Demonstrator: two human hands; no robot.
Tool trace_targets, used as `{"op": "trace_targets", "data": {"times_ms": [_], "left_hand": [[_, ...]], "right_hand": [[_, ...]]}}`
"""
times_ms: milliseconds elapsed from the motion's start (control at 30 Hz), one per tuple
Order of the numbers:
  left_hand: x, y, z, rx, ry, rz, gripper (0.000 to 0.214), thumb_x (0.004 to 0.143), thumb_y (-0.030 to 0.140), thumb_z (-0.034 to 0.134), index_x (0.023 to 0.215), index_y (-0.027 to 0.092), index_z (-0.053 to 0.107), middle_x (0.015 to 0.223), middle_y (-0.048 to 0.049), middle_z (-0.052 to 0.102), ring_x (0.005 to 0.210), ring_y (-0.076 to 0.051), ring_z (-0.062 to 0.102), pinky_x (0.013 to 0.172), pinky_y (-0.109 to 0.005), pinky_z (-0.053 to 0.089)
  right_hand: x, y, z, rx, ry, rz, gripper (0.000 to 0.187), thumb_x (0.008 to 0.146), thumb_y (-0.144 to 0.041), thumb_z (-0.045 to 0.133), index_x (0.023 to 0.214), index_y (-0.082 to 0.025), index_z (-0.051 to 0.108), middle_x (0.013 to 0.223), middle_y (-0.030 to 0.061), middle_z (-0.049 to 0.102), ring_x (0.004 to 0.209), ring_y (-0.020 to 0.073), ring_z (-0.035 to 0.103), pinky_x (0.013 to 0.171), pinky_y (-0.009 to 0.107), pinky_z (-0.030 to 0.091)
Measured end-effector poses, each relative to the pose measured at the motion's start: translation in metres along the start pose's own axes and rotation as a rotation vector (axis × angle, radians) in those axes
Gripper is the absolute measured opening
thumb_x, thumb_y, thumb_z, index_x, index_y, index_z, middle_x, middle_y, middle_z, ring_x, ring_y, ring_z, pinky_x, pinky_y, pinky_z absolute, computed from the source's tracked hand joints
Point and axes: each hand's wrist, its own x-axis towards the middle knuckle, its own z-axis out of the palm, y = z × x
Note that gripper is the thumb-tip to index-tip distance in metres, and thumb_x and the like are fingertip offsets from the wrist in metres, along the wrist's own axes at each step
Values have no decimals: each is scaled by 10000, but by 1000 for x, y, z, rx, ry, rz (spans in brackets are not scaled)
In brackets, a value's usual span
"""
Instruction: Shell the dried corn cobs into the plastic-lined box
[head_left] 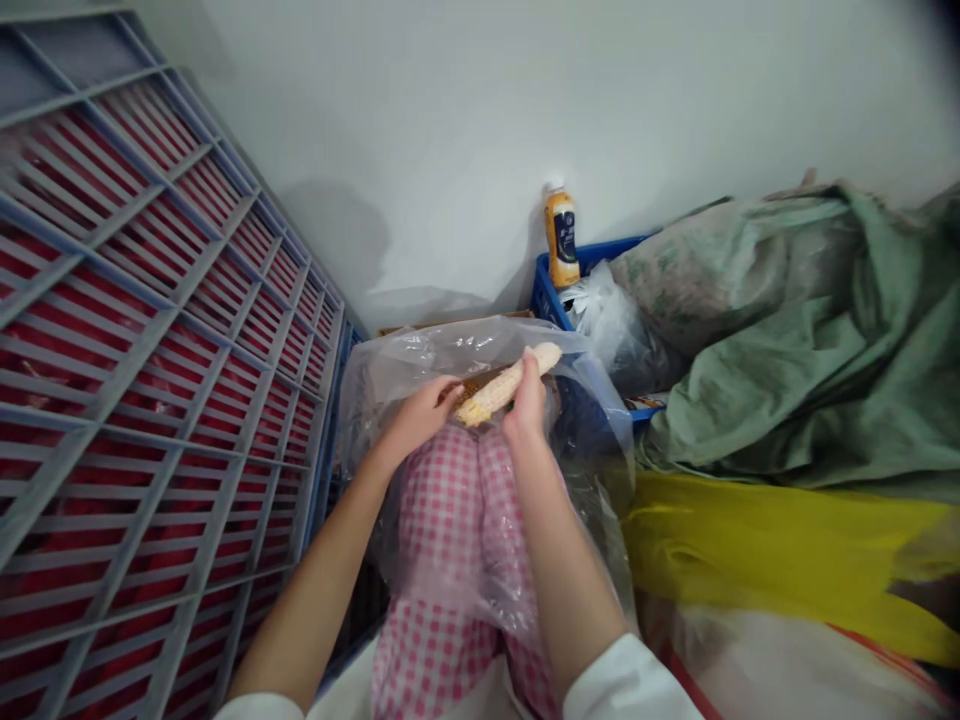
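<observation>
Both hands hold one corn cob (pixel 504 386) over a clear plastic bag (pixel 450 360) lined in a box. My right hand (pixel 527 402) is wrapped around the cob's middle, with the bare pale end sticking out past it. My left hand (pixel 421 414) pinches the near end, where yellow kernels remain. Loose kernels lie in the bag below the cob. A pink checked cloth (pixel 450 520) covers my lap under the hands.
A grey slatted crate wall (pixel 150 380) with red inside stands close on the left. At the right are a blue crate (pixel 551 290), an orange bottle (pixel 561 236), green sacks (pixel 810 330) and a yellow bag (pixel 780 550). A white wall is behind.
</observation>
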Motion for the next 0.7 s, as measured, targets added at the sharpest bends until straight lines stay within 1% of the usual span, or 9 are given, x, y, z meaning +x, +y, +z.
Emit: {"op": "trace_targets", "data": {"times_ms": [67,133,200,300,400,500,567,633,700], "left_hand": [[-3,-3,4,47,-111,99,485,778,433,502,1179,163,528,1185,-98,586,1070,-215,533,930,-323,384],[-8,-4,9,124,-191,133,604,715,454,583,1241,173,485,1262,-108,533,1140,-240,486,964,-340,357],[-10,-3,14,197,-194,80,551,750,464,539,1225,186,505,1255,-108,539,1130,-249,493,947,-351,371],[-6,1,19,268,-127,-18,385,829,430,415,1058,190,612,1077,-105,638,1000,-239,569,868,-345,419],[8,1,24,287,-80,53,406,805,455,441,1055,181,607,1065,-112,633,1008,-249,559,881,-351,410],[29,-8,35,204,-204,156,497,767,504,457,1126,177,562,1163,-99,594,1060,-233,537,933,-327,381],[44,-17,46,199,-276,84,515,774,516,407,1106,158,569,1165,-110,599,1031,-239,558,916,-329,394],[56,-23,54,231,-319,47,489,782,487,374,1030,132,601,1127,-123,623,1015,-246,567,922,-335,385],[62,-25,56,204,-356,69,466,789,439,363,1032,120,598,1162,-113,611,1053,-224,553,942,-302,365]], "right_hand": [[-1,-18,-3,36,22,121,260,690,-433,585,763,-183,570,601,-38,579,558,117,549,517,216,446],[-3,-35,-7,58,20,171,247,674,-434,606,728,-198,555,550,-52,555,507,111,524,480,211,432],[-8,-49,-15,70,2,175,253,661,-438,622,719,-204,547,530,-54,549,479,108,506,464,209,427],[-27,-68,-39,59,-40,131,260,660,-442,627,719,-202,546,514,-52,543,459,104,493,453,205,419],[-58,-85,-81,-53,-88,38,279,631,-432,668,694,-186,554,503,-50,540,447,95,488,436,194,397],[-98,-101,-133,-222,-110,30,340,618,-477,694,679,-166,572,518,-34,557,444,90,486,423,193,374],[-125,-114,-168,-288,-33,15,351,614,-481,706,693,-160,590,537,-29,576,463,94,507,445,192,392],[-152,-134,-203,-269,108,34,394,588,-498,719,773,-163,623,567,-26,604,475,108,532,457,205,418],[-180,-161,-239,-206,271,-94,429,588,-500,718,854,-172,640,677,-14,653,563,122,584,536,212,470]]}}
